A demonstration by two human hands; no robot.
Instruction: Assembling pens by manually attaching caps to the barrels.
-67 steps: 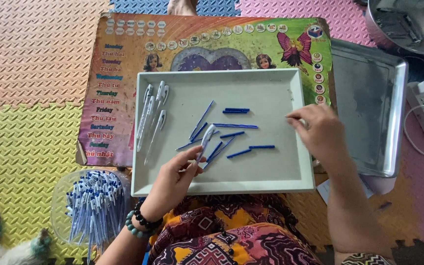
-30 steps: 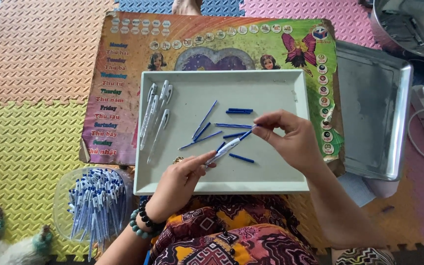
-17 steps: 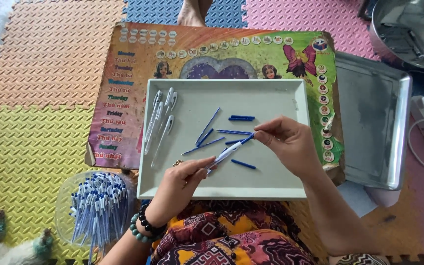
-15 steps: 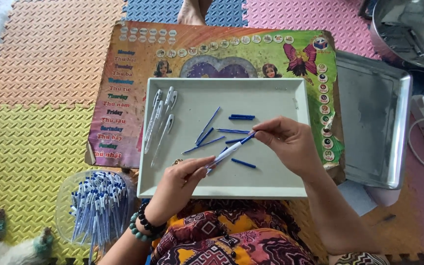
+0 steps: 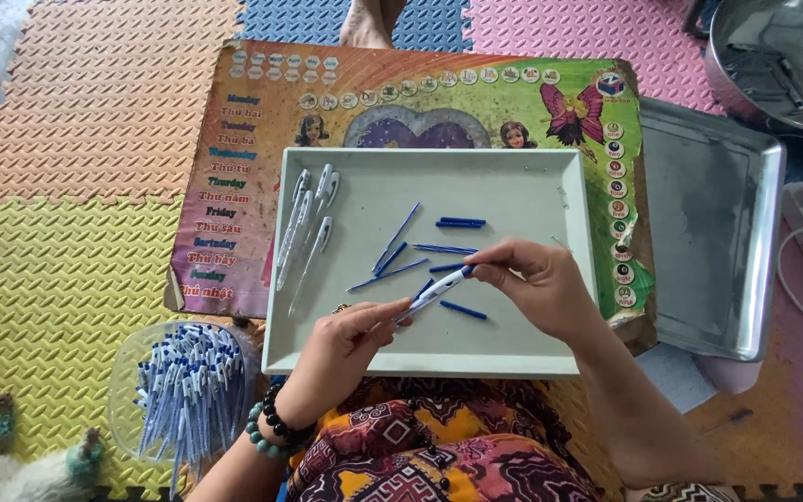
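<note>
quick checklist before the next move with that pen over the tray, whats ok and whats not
1. Pen held at both ends, left hand low, right hand high: ok.
2. Pen over the white tray, so a drop would likely land inside: ok.
3. Blue parts seated fully in the pen: cannot tell, fingers cover the ends.
4. Loose blue pieces within reach in the tray: ok.
5. Pale pen bodies grouped at the tray's left, apart from the hands: ok.
6. Tub of pens at the left elbow, could be knocked: not ok.
</note>
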